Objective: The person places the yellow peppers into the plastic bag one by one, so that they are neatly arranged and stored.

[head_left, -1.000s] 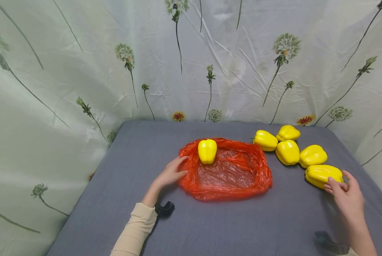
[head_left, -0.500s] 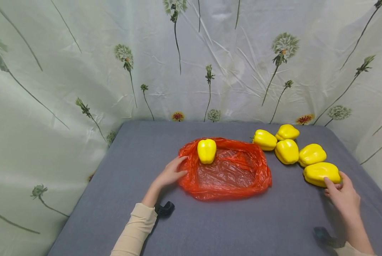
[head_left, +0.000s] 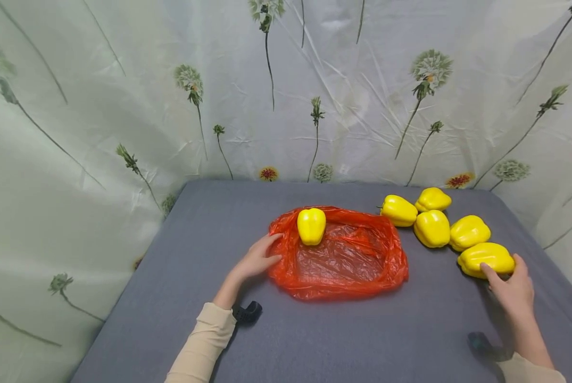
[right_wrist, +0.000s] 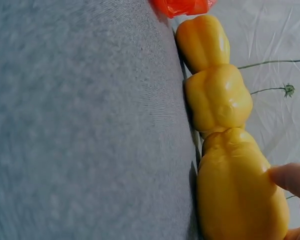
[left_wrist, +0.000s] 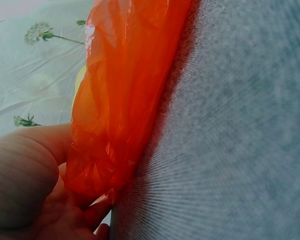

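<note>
A red plastic bag (head_left: 286,271) lies spread wide on the grey table, its rim rolled outward. My left hand (head_left: 254,259) holds the bag's left side; in the left wrist view the thumb lies behind the red film (left_wrist: 125,90) and the fingers below it. One yellow bell pepper (head_left: 311,226) sits inside at the bag's back left. Over on the right, my right hand (head_left: 514,290) grips the nearest yellow bell pepper (head_left: 484,259), thumb on its near side and fingers round its right end. The right wrist view shows the thumb (right_wrist: 292,177) against that pepper (right_wrist: 237,195).
Several more yellow bell peppers (head_left: 431,229) cluster at the back right, between the bag and the right hand. A patterned curtain (head_left: 343,106) hangs along the table's (head_left: 357,340) far edge. Each wrist wears a dark strap mount (head_left: 248,313).
My right hand has shifted slightly left and closed more fully round the nearest pepper, which has turned a little. The left hand and the bag stay put.
</note>
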`<move>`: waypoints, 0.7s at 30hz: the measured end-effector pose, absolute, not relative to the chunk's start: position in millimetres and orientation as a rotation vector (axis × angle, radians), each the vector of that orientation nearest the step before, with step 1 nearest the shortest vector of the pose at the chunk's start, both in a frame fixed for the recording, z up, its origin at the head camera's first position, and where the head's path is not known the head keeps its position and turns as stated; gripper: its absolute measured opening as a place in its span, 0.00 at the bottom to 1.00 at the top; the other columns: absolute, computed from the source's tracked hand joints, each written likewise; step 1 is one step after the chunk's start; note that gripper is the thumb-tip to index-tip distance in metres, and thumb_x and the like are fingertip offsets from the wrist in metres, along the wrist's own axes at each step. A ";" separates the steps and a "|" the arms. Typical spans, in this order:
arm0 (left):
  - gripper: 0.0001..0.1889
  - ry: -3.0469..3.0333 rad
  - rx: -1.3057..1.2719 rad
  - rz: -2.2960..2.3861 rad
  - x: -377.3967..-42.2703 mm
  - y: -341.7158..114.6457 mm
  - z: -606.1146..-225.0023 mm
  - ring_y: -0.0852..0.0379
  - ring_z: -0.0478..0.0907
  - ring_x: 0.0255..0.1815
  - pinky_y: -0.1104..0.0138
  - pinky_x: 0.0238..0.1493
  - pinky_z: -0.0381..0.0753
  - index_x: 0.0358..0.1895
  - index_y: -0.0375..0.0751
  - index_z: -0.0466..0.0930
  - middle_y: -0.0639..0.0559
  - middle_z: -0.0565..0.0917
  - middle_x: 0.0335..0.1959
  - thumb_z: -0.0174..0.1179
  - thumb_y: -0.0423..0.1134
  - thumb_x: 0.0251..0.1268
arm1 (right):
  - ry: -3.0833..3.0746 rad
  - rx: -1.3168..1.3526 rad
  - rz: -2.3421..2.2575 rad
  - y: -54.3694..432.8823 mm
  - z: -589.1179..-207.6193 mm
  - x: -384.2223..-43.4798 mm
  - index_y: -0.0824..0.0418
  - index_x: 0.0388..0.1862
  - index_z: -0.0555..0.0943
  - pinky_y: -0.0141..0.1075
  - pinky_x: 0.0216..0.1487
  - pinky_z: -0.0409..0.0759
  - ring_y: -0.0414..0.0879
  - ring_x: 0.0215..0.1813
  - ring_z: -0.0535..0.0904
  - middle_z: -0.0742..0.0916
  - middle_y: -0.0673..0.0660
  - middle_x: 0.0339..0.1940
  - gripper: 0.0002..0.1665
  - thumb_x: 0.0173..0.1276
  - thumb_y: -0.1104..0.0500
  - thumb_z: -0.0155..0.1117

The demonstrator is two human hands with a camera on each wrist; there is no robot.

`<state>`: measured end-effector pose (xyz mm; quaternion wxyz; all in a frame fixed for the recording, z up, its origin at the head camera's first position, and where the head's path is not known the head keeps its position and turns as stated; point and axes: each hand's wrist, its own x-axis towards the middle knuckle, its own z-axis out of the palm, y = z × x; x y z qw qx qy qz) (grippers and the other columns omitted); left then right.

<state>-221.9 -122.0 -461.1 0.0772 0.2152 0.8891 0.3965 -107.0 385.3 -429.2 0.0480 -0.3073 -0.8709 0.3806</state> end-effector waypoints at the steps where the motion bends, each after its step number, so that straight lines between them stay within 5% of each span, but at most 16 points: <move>1: 0.30 2.663 0.649 1.186 -222.2 -121.7 -460.6 0.40 0.56 0.74 0.44 0.72 0.56 0.69 0.41 0.61 0.40 0.61 0.73 0.56 0.39 0.62 | -2.647 -0.939 1.176 385.6 -429.8 -107.0 0.67 0.74 0.33 0.63 0.72 0.47 0.72 0.74 0.43 0.44 0.73 0.75 0.49 0.70 0.44 0.43; 10: 0.30 2.673 0.667 1.165 -222.9 -121.0 -458.7 0.40 0.57 0.74 0.45 0.72 0.57 0.69 0.41 0.61 0.40 0.61 0.72 0.56 0.38 0.62 | -2.546 -0.958 1.211 378.7 -434.0 -105.7 0.64 0.75 0.37 0.60 0.74 0.47 0.68 0.75 0.45 0.47 0.70 0.76 0.50 0.67 0.44 0.49; 21: 0.30 2.673 0.674 1.168 -223.4 -122.5 -461.7 0.39 0.57 0.73 0.44 0.72 0.56 0.69 0.41 0.61 0.40 0.62 0.72 0.56 0.39 0.63 | -2.459 -1.022 1.245 367.2 -438.5 -108.4 0.47 0.76 0.41 0.54 0.70 0.62 0.63 0.66 0.63 0.56 0.64 0.76 0.46 0.67 0.47 0.53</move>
